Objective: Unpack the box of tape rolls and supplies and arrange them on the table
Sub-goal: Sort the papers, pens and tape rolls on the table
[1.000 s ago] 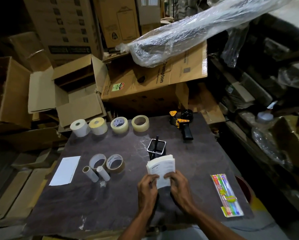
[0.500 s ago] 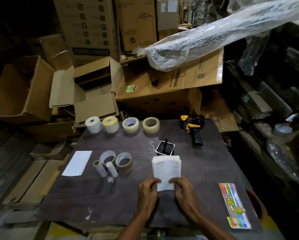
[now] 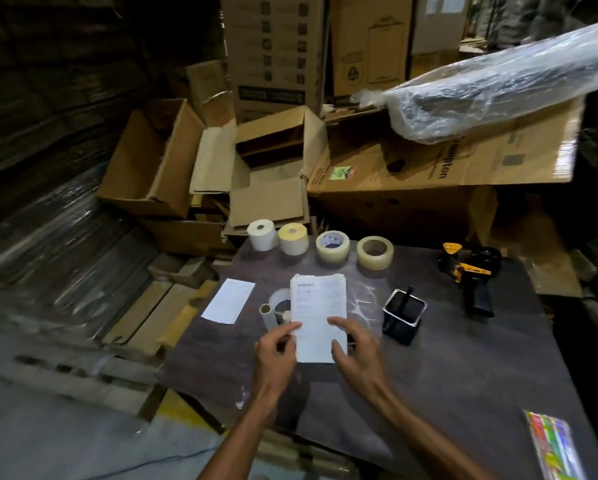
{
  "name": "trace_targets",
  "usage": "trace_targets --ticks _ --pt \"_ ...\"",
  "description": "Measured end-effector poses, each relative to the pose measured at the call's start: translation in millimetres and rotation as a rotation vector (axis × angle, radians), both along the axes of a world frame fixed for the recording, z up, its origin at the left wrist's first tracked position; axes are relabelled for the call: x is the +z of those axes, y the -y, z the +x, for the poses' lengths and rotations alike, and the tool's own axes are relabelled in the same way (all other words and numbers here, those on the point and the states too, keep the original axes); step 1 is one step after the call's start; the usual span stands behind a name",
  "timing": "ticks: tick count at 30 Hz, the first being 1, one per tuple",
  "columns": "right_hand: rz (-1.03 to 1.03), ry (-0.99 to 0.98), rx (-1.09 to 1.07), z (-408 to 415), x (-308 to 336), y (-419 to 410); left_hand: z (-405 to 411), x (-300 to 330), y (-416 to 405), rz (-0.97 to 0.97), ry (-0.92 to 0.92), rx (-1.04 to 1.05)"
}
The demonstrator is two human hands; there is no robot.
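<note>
I hold a stack of white printed labels (image 3: 318, 313) above the dark table (image 3: 429, 393). My left hand (image 3: 276, 351) pinches its lower left edge, and my right hand (image 3: 354, 344) grips the lower right edge with the thumb on top. The stack covers part of a tape roll (image 3: 279, 296) and the cardboard cores (image 3: 267, 314) below it. Along the far edge stand a white roll (image 3: 262, 234), a yellowish roll (image 3: 293, 239) and two clear tape rolls (image 3: 332, 245) (image 3: 374, 252). The open cardboard box (image 3: 269, 174) sits behind the table.
A single white sheet (image 3: 228, 300) lies left of the stack. A black pen holder (image 3: 403, 315) stands to its right, a yellow-black tape dispenser (image 3: 470, 271) at the far right, and a pack of coloured pens (image 3: 554, 445) at the near right. Cartons and a plastic-wrapped bundle (image 3: 498, 84) crowd the back.
Both hands have carried the label stack leftward, from in front of the pen holder to above the cores and tape roll. My view has turned left.
</note>
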State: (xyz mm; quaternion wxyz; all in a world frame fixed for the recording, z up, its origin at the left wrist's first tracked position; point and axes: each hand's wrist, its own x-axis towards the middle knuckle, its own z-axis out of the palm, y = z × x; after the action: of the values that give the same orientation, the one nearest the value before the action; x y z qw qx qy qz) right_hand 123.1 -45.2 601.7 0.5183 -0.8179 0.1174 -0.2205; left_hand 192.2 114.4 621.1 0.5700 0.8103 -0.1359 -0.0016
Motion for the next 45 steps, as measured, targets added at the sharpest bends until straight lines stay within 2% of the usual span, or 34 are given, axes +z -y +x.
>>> trace_targets --ticks 8,13,16,19,22,26,31,45 --pt "0.080 -0.003 0.045 120 13 -82 114 11 -82 -0.034 0.017 0.079" --pt "0.078 -0.049 0.027 189 9 -126 184 7 -123 -0.032 -0.058 0.088" --pt "0.145 -0.082 0.030 223 1 -148 219 2 -140 -0.038 -0.121 0.080" --pt "0.204 -0.141 0.011 251 -12 -168 256 -12 -155 0.017 -0.135 0.066" --pt "0.176 -0.264 -0.032 274 -34 -181 287 -38 -168 0.121 -0.177 0.030" --pt "0.181 -0.458 -0.059 296 -68 -194 308 -69 -173 0.268 -0.225 -0.035" --pt "0.195 -0.508 -0.100 305 -88 -201 324 -95 -170 0.372 -0.278 -0.103" --pt "-0.059 -0.721 0.001 307 -87 -205 323 -110 -175 0.432 -0.242 -0.157"
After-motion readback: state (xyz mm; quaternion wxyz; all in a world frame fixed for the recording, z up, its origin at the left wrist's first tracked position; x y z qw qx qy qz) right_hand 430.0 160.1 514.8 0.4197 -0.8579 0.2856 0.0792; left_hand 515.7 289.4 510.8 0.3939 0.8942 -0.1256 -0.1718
